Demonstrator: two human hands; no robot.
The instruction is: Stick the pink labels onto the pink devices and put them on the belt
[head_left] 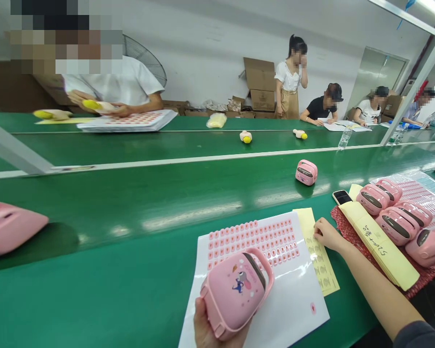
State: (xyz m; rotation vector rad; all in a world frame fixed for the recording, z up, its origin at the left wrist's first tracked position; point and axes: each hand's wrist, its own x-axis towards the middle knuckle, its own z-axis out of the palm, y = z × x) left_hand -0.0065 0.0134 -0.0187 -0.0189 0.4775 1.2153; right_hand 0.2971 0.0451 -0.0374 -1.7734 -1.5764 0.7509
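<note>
Could pass left of the left hand (202,325), above the tabletop (105,290). Faced a yellow bundle (379,245), then pink devices (426,250), right of the right hand (326,234).

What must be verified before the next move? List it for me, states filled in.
1. Pink case held in the left hand: ok.
2. Right hand by the yellow label sheet: ok, at its edge.
3. Anything pinched in the right hand: cannot tell, curled fingers hide it.
4. White sticker sheet fully uncovered: not ok, the case hides part.
5. Phone clear of both hands: ok.
</note>
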